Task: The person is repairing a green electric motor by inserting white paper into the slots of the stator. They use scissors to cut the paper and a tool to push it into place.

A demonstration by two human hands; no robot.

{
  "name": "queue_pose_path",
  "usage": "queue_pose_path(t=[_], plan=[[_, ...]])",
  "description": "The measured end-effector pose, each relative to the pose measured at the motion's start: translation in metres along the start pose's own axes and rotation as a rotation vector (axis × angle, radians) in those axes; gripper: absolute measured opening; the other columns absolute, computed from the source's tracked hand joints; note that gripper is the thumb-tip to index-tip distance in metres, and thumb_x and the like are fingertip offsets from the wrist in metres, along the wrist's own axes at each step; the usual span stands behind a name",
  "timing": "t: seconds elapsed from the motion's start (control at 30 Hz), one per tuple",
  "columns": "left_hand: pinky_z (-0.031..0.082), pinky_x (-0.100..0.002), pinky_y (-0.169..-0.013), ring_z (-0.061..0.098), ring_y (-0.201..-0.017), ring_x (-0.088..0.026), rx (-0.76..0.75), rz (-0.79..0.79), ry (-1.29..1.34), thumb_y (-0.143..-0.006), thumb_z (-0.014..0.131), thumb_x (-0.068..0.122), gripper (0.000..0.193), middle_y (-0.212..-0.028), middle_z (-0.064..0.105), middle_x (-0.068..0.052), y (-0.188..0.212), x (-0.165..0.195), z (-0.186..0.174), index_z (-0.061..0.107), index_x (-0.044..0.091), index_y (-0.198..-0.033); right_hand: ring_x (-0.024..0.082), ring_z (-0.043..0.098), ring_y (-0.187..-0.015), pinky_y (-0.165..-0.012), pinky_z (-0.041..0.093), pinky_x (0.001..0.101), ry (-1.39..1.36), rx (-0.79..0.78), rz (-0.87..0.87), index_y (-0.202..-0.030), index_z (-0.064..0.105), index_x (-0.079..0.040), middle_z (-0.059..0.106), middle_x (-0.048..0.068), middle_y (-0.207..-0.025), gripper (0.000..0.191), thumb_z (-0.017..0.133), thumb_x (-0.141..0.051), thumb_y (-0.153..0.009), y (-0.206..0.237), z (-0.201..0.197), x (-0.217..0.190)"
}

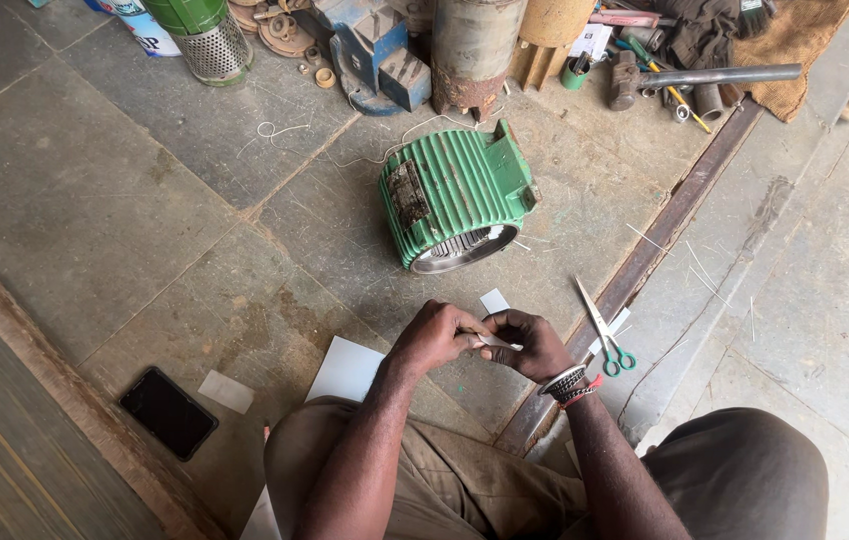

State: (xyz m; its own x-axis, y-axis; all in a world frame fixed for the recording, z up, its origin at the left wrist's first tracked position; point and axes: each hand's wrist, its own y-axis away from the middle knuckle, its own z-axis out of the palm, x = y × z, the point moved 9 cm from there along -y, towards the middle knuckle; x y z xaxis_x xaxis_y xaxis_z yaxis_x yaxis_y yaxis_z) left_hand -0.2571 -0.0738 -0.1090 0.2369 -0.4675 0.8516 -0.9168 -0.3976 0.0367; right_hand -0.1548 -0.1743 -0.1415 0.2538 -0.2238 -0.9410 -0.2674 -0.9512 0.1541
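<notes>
Left hand (432,338) and right hand (533,343) meet fingertip to fingertip, both pinched closed on a small white paper strip (498,342), apparently folded; strip sits below the green motor housing (457,196); scissors (605,330) lie just right.

Left hand (432,338): closed on one end of a small white paper strip (494,341), fingertips meeting the other hand.
Right hand (533,343): pinched the same strip; beaded bands sat on its wrist.
Motor housing (455,195): green, ribbed, lay on its side on the stone floor (95,190) just beyond the hands.
Scissors (605,335): green-handled, lay right of the hands.
Phone (169,412): dark, lay near the left knee.
White sheet (347,370): lay under the left forearm.
</notes>
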Motion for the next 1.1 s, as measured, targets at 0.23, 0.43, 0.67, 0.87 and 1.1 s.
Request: queue_pose_path(t=[0.23, 0.43, 0.67, 0.87, 1.1], plan=[[0.063, -0.036, -0.084, 0.078, -0.091, -0.019, -0.023, 0.028, -0.022, -0.083, 0.080, 0.007, 0.015, -0.097, 0.081, -0.009, -0.004, -0.006, -0.004, 0.080, 0.009, -0.098, 0.017, 0.077, -0.100, -0.092, 0.063, 0.0337, -0.146, -0.067, 0.053, -0.118, 0.072, -0.002, 0.080, 0.010, -0.110, 0.044, 0.086, -0.017, -0.079, -0.008, 0.005, 0.013], [0.064, -0.035, -0.084, 0.079, -0.090, -0.019, -0.070, 0.014, -0.004, -0.083, 0.079, 0.006, 0.017, -0.098, 0.081, -0.008, -0.010, -0.021, -0.002, 0.082, 0.009, -0.100, 0.017, 0.079, -0.088, -0.082, 0.065, 0.0331, -0.098, -0.002, -0.002, -0.110, 0.076, -0.001, 0.082, 0.009, -0.099, 0.036, 0.086, -0.016, -0.079, -0.013, -0.002, 0.014], [0.064, -0.036, -0.074, 0.076, -0.088, -0.019, 0.483, -0.565, 0.641, -0.095, 0.063, 0.015, 0.028, -0.114, 0.075, -0.007, -0.010, -0.125, 0.008, 0.071, 0.011, -0.121, 0.016, 0.079, -0.071, -0.068, 0.063, 0.0309, 0.112, 0.587, 0.100, -0.095, 0.081, -0.005, 0.081, 0.008, -0.084, 0.024, 0.088, -0.022, -0.079, -0.064, -0.016, 0.020], [0.052, -0.032, -0.086, 0.062, -0.100, -0.016, 0.469, -0.415, 1.152, -0.104, 0.056, 0.016, 0.027, -0.116, 0.069, -0.011, -0.056, -0.193, 0.058, 0.071, 0.001, -0.121, 0.019, 0.077, -0.066, -0.065, 0.059, 0.0317, 0.154, 0.870, 0.028, -0.091, 0.081, -0.003, 0.078, 0.013, -0.078, 0.022, 0.085, -0.021, -0.080, -0.112, 0.000, 0.009], [0.052, -0.033, -0.098, 0.062, -0.116, -0.015, 0.496, -0.474, 1.380, -0.103, 0.059, 0.020, 0.033, -0.131, 0.068, -0.005, -0.079, -0.213, 0.067, 0.065, 0.009, -0.133, 0.019, 0.076, -0.064, -0.063, 0.058, 0.0321, 0.108, 0.874, -0.016, -0.085, 0.079, -0.002, 0.077, 0.012, -0.073, 0.019, 0.083, -0.020, -0.083, -0.136, -0.001, 0.005]])
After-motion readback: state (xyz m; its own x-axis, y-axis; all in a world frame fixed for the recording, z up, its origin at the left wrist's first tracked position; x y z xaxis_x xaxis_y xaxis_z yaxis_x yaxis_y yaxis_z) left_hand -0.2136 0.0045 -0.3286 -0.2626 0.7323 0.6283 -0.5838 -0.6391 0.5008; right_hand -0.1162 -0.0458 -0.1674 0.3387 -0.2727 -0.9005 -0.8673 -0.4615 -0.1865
